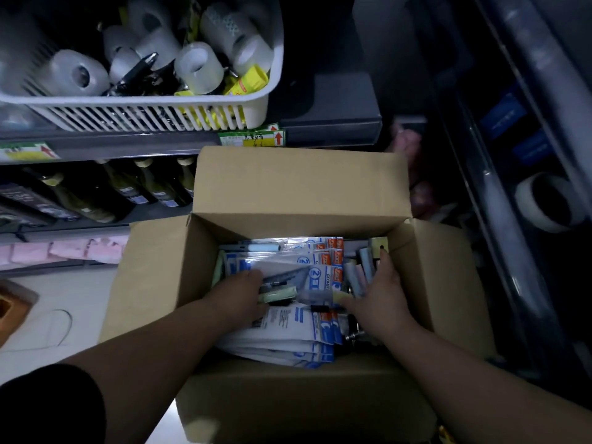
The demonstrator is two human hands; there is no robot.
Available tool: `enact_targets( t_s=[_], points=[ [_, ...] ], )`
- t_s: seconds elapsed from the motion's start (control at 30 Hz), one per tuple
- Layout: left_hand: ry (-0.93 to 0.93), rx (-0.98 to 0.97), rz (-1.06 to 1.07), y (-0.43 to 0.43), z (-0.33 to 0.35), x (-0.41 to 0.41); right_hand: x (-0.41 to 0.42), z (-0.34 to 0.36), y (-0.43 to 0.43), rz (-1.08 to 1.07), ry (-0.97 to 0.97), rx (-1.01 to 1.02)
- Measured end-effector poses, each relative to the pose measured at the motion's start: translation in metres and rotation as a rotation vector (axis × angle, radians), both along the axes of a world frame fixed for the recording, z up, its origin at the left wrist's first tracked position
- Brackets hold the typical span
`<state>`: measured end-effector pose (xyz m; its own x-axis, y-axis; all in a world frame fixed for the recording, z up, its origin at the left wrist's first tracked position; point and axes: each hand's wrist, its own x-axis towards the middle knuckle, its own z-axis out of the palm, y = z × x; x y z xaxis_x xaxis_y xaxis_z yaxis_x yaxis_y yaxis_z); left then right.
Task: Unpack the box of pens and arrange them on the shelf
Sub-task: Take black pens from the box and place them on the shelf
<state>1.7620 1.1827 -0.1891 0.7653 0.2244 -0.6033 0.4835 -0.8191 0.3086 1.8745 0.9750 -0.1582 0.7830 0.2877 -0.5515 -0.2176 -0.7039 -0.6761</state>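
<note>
An open cardboard box [301, 184] stands on the floor below me, its flaps spread out. Inside lie several white-and-blue stationery packs [288, 331], clear pen packs [282, 270] and loose pastel pens [358, 274] at the right side. My left hand [238, 294] is inside the box with its fingers curled round a clear pack and a pale green pen. My right hand [379, 296] is also inside, fingers spread and reaching down among the loose pens; whether it holds one is hidden.
A white slotted basket [144, 115] of tape rolls sits on the shelf above the box. Dark bottles [141, 187] line the shelf below, pink packs [64, 251] lower still. Another rack with a tape roll [549, 203] stands at right. White floor at left.
</note>
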Motion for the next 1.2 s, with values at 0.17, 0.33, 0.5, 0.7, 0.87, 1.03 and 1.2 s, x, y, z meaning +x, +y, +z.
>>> enact_targets(
  t_s=[0.17, 0.33, 0.5, 0.7, 0.87, 1.03, 1.2],
  points=[
    [-0.039, 0.03, -0.094, -0.001, 0.0, -0.001, 0.007, -0.004, 0.003, 0.039, -0.033, -0.181],
    [-0.054, -0.023, -0.043, -0.001, 0.002, -0.002, 0.002, -0.007, 0.0, 0.277, -0.027, -0.469],
    [-0.092, 0.039, -0.094, 0.0, 0.006, -0.004, 0.005, -0.007, -0.005, 0.263, -0.029, -0.426],
    [-0.037, 0.033, -0.104, -0.001, 0.008, -0.004, 0.013, 0.0, -0.003, 0.181, -0.139, -0.295],
    [-0.074, 0.04, -0.061, -0.005, 0.012, -0.006, 0.015, 0.006, -0.004, 0.15, -0.163, -0.166],
    [-0.109, 0.048, -0.033, -0.006, 0.019, -0.003, 0.011, 0.012, -0.005, 0.151, -0.179, -0.083],
    [-0.146, 0.085, 0.037, -0.005, 0.034, 0.003, 0.012, 0.026, -0.003, 0.096, -0.206, 0.069]
  ],
)
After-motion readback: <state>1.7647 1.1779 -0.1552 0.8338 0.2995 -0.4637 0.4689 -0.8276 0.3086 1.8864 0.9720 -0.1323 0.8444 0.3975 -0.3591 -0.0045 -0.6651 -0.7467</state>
